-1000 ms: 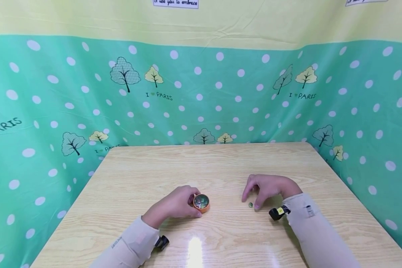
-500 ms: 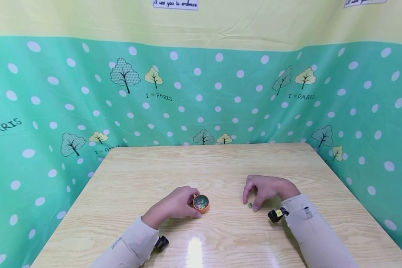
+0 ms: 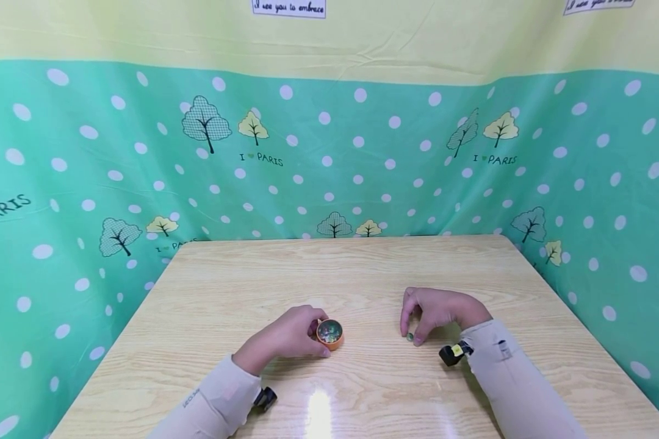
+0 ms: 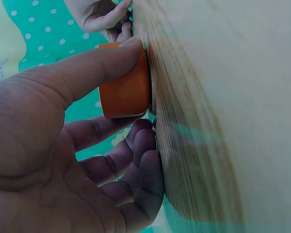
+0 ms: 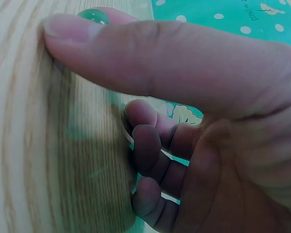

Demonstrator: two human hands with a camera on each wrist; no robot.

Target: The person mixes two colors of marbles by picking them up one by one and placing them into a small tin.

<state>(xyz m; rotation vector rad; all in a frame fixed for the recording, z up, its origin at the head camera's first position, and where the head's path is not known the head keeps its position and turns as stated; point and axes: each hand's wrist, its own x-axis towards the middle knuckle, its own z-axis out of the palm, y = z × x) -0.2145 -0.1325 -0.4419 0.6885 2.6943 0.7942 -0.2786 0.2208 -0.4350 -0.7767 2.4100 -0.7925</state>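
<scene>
A small round orange cup [image 3: 337, 346] stands on the table left of the middle, with shiny, mixed-colour small things inside. My left hand [image 3: 290, 332] holds it from the left, thumb along the near side and index finger behind. The left wrist view shows the cup's orange wall [image 4: 126, 92] under the thumb. To the right, my right hand [image 3: 442, 308] pinches a green glass marble [image 3: 410, 336] at table level between thumb and index finger. In the right wrist view the thumb hides most of the marble [image 5: 93, 15]; the other fingers curl loosely beside it.
The wooden table [image 3: 340, 274] has a light grain and a bright glare patch near its front. A green dotted curtain [image 3: 329, 146] hangs behind it and along both sides. A small black camera sits on each wrist.
The right hand's index finger and thumb have drawn together onto the marble, which lay loose between them before. The left hand and the cup have stayed in place.
</scene>
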